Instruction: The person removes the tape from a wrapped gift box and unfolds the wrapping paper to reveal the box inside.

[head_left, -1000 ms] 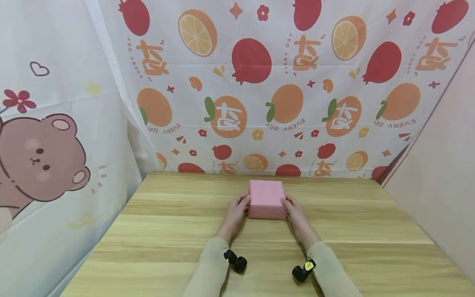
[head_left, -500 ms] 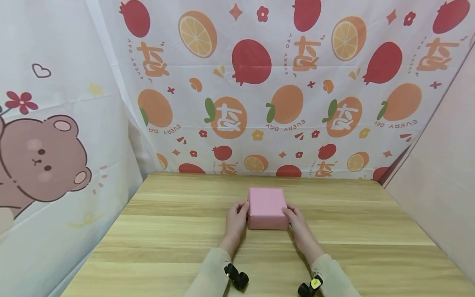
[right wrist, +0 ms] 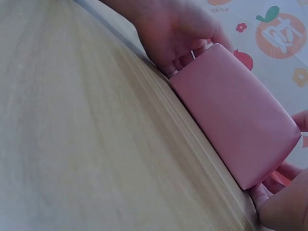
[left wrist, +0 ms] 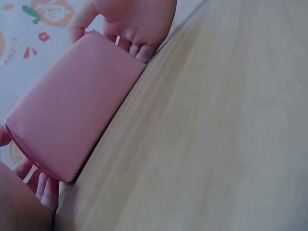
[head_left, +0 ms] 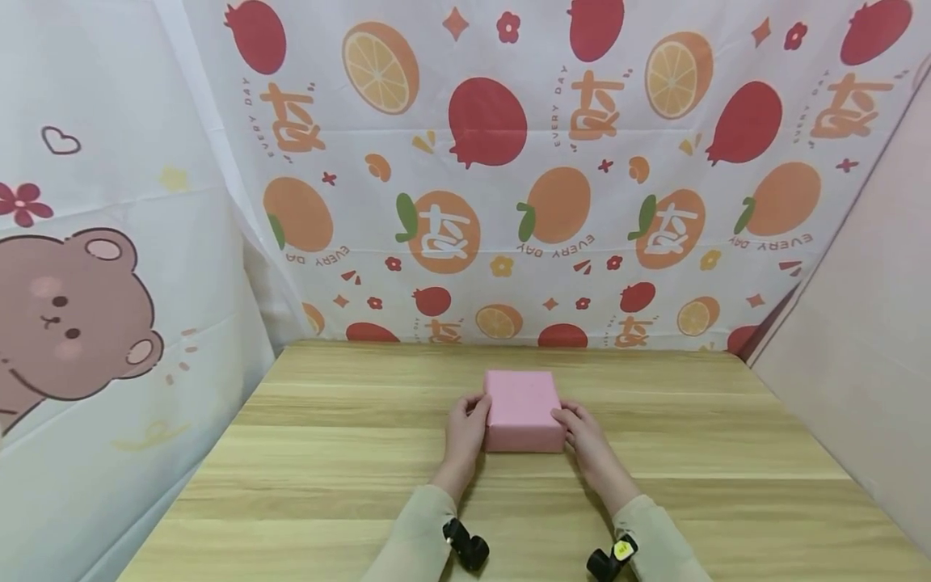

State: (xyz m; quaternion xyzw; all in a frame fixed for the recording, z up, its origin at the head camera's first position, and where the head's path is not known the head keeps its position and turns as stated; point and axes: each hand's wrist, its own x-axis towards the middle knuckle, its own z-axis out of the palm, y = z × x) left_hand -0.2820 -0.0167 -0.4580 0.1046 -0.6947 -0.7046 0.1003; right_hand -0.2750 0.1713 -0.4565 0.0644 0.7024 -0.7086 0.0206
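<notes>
Before you, the wide, pale wood-grain tabletop [head_left: 327, 469] carries a pink, smooth-surfaced, square-topped box [head_left: 521, 402] in its far half, roughly central, its lower edge appearing to meet the wood. The box lies directly between your left hand [head_left: 464, 432] and your right hand [head_left: 591, 440]; both touch it, so neither is nearer. Its front face runs longer side to side than it stands tall, and that long line spans hand to hand. Your fingers are curled, gripping opposite sides, with your thumbs [head_left: 559, 415] up near the top edges.
</notes>
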